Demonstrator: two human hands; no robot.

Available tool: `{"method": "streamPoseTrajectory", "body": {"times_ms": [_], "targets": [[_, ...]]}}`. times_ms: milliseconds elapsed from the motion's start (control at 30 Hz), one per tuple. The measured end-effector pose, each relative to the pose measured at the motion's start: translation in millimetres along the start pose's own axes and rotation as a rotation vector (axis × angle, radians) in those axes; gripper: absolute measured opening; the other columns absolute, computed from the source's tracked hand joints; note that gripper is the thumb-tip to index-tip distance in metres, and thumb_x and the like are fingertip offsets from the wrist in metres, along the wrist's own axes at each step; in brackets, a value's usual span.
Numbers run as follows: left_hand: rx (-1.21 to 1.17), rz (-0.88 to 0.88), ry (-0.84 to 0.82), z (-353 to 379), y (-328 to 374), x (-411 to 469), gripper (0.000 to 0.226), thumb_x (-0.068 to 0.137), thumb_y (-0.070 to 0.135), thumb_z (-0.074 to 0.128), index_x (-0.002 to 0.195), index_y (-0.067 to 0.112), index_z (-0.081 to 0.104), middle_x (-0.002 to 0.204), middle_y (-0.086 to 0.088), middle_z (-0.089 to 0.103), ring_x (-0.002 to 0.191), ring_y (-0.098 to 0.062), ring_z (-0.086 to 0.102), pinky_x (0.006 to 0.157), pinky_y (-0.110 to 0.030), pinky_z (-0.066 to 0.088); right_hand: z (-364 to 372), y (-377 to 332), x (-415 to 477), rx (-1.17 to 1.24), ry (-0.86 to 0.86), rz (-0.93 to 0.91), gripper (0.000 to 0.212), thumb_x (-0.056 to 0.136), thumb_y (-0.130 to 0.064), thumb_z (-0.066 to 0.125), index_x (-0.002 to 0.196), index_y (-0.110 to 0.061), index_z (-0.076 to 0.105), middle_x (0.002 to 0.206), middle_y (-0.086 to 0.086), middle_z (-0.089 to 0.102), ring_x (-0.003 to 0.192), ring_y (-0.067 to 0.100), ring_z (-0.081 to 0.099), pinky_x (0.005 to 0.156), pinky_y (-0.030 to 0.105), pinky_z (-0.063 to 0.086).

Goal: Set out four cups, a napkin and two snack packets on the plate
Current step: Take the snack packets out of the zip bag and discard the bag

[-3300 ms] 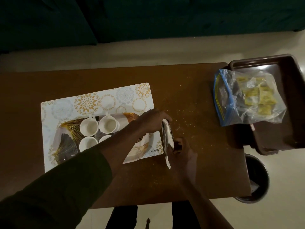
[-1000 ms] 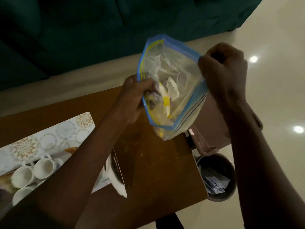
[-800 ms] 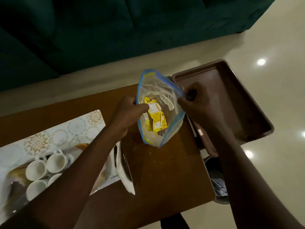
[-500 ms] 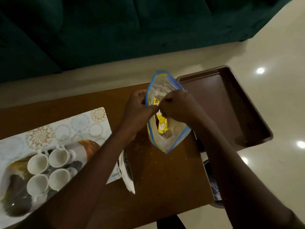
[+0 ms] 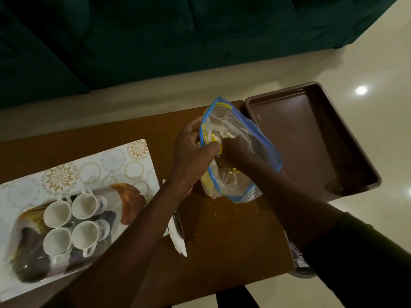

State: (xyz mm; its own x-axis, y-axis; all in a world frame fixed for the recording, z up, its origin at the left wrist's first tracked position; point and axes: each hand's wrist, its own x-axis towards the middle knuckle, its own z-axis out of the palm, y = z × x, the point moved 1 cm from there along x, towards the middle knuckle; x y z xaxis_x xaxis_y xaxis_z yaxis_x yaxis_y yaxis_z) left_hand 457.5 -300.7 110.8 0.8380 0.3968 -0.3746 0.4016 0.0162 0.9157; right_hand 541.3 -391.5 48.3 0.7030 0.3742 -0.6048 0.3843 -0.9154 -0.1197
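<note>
Nearest me, four white cups [image 5: 73,225] stand in a square on the plate [image 5: 131,203], which sits on a patterned mat [image 5: 93,165] at the left of the brown table [image 5: 222,241]. A white napkin [image 5: 178,238] lies off the plate's right edge, partly under my left forearm. Further out, my left hand [image 5: 191,150] grips the blue-edged mouth of a clear bag [image 5: 235,152] that rests on the table. My right hand [image 5: 235,151] is pushed inside the bag; I cannot tell whether its fingers have closed on anything. Yellow packets [image 5: 214,141] show through the plastic by that hand. Just beyond the bag, a brown tray [image 5: 311,141] overhangs the table's right end.
</note>
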Motion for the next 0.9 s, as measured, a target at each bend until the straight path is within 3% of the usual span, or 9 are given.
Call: {"method": "streamPoseTrajectory", "body": {"times_ms": [100, 200, 300, 400, 533, 633, 767, 833, 900], "targets": [[0.028, 0.031, 0.07, 6.1, 4.9, 1.9, 0.026, 0.066, 0.027, 0.064, 0.079, 0.049, 0.063, 0.139, -0.003, 0.056, 0.117, -0.023, 0.061, 0.092, -0.045, 0.055, -39.2, -5.7, -26.6, -0.114, -0.003, -0.106, 0.027, 0.095, -0.018, 0.048, 0.112, -0.001, 0.059, 0.119, 0.015, 0.063, 0.11, 0.031, 0.061, 0.083, 0.033, 0.045], [-0.014, 0.04, 0.174, 6.8, 2.1, 6.7, 0.045, 0.073, 0.026, 0.071, 0.117, 0.028, 0.061, 0.131, -0.009, 0.061, 0.112, -0.026, 0.064, 0.095, -0.048, 0.053, -90.1, -0.7, -62.5, -0.102, 0.001, -0.179, 0.028, 0.095, -0.019, 0.05, 0.112, 0.0, 0.061, 0.12, 0.018, 0.062, 0.11, 0.034, 0.061, 0.091, 0.037, 0.046], [-0.034, 0.077, 0.25, 5.0, -0.3, 8.1, 0.034, 0.08, 0.017, 0.07, 0.113, 0.023, 0.064, 0.115, -0.012, 0.068, 0.103, -0.025, 0.067, 0.09, -0.043, 0.055, -133.7, 20.4, -88.0, 0.261, -0.008, -0.141, 0.028, 0.088, -0.014, 0.061, 0.113, 0.0, 0.062, 0.112, 0.019, 0.066, 0.102, 0.035, 0.064, 0.086, 0.042, 0.051], [0.046, 0.138, 0.332, 3.1, -1.5, 9.6, 0.019, 0.078, 0.019, 0.063, 0.086, 0.036, 0.058, 0.106, -0.006, 0.066, 0.081, 0.004, 0.064, 0.066, -0.013, 0.047, -148.9, 56.6, -97.2, 0.727, -0.003, -0.121, 0.017, 0.086, -0.005, 0.064, 0.1, -0.014, 0.064, 0.1, 0.009, 0.069, 0.089, 0.026, 0.065, 0.082, 0.039, 0.053], [0.051, 0.141, 0.436, -0.2, 1.5, 15.6, 0.031, 0.07, 0.022, 0.063, 0.099, 0.033, 0.06, 0.091, 0.012, 0.065, 0.072, 0.011, 0.061, 0.061, -0.003, 0.042, -145.0, 111.3, -91.3, 1.218, -0.018, -0.111, 0.037, 0.084, -0.001, 0.061, 0.12, -0.008, 0.06, 0.115, 0.014, 0.068, 0.1, 0.029, 0.068, 0.088, 0.048, 0.055], [0.065, 0.165, 0.425, 6.0, -2.3, 15.0, 0.038, 0.068, 0.026, 0.06, 0.105, 0.034, 0.06, 0.112, 0.002, 0.067, 0.084, -0.004, 0.062, 0.067, -0.007, 0.044, -134.8, 150.7, -79.8, 1.251, 0.012, -0.086, 0.055, 0.077, -0.008, 0.064, 0.13, -0.001, 0.052, 0.126, 0.025, 0.061, 0.109, 0.04, 0.063, 0.092, 0.055, 0.052], [0.07, 0.169, 0.407, 21.3, -4.5, 14.5, 0.045, 0.07, 0.027, 0.059, 0.115, 0.02, 0.061, 0.098, 0.007, 0.066, 0.071, 0.014, 0.061, 0.055, 0.004, 0.038, -97.0, 203.2, -53.8, 1.206, 0.034, 0.054, 0.043, 0.09, 0.007, 0.052, 0.133, 0.006, 0.046, 0.116, 0.022, 0.067, 0.106, 0.038, 0.065, 0.094, 0.056, 0.05], [0.092, 0.189, 0.396, 29.4, -3.7, 14.1, 0.035, 0.071, 0.025, 0.059, 0.105, 0.031, 0.06, 0.101, 0.003, 0.067, 0.068, 0.024, 0.056, 0.055, 0.005, 0.036, -69.1, 226.6, -42.7, 1.155, 0.006, 0.16, 0.041, 0.091, 0.006, 0.052, 0.132, 0.007, 0.047, 0.098, 0.01, 0.072, 0.09, 0.028, 0.068, 0.089, 0.051, 0.052], [0.107, 0.198, 0.381, 34.6, -4.0, 14.9, 0.032, 0.071, 0.025, 0.059, 0.096, 0.045, 0.055, 0.115, -0.006, 0.067, 0.071, 0.023, 0.056, 0.058, 0.005, 0.037, -39.1, 248.9, -29.9, 1.091, -0.049, 0.26, 0.042, 0.09, 0.001, 0.057, 0.131, 0.007, 0.048, 0.105, 0.018, 0.065, 0.095, 0.035, 0.062, 0.097, 0.057, 0.044]]}}
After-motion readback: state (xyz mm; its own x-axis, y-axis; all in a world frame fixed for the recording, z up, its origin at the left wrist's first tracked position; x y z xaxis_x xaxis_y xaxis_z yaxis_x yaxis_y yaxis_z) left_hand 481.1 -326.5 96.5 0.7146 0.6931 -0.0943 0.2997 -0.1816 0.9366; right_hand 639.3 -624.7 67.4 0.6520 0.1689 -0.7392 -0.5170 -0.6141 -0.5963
